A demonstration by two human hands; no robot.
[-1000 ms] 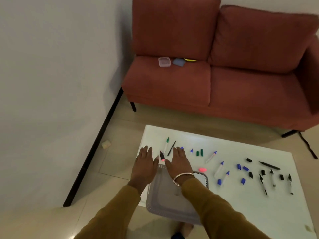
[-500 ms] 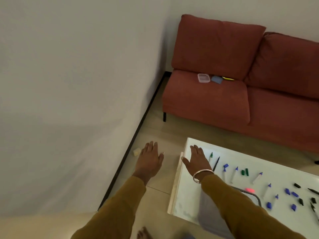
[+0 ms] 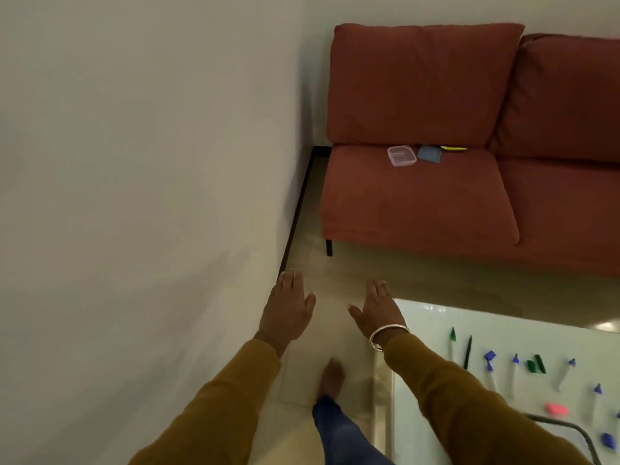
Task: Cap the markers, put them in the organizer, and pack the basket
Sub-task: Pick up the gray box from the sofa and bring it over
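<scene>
Through the head camera we see the left hand (image 3: 288,312) held palm down above the pale tiled floor (image 3: 322,263), and the right hand (image 3: 377,310) held the same way just off the desk's far left corner. Each grip is wide, with fingers straight, thumb out, and nothing held. A silver bangle (image 3: 385,333) circles the right wrist. On the glossy white desk (image 3: 432,327) at lower right, a white marker with a green tip (image 3: 452,344) and a thin black pen (image 3: 467,352) lie side by side. Their long axes run away from us and their tips point toward the red fabric sofa (image 3: 419,203). White markers with blue tips (image 3: 514,370) point much the same way. Loose green caps (image 3: 535,365) lie among them, and a pink cap (image 3: 557,409) lies nearer us. The dark rim of the basket (image 3: 563,421) shows at the bottom edge. On the sofa seat sits a small clear plastic box (image 3: 401,156), with a blue lid (image 3: 430,153) just beside it.
</scene>
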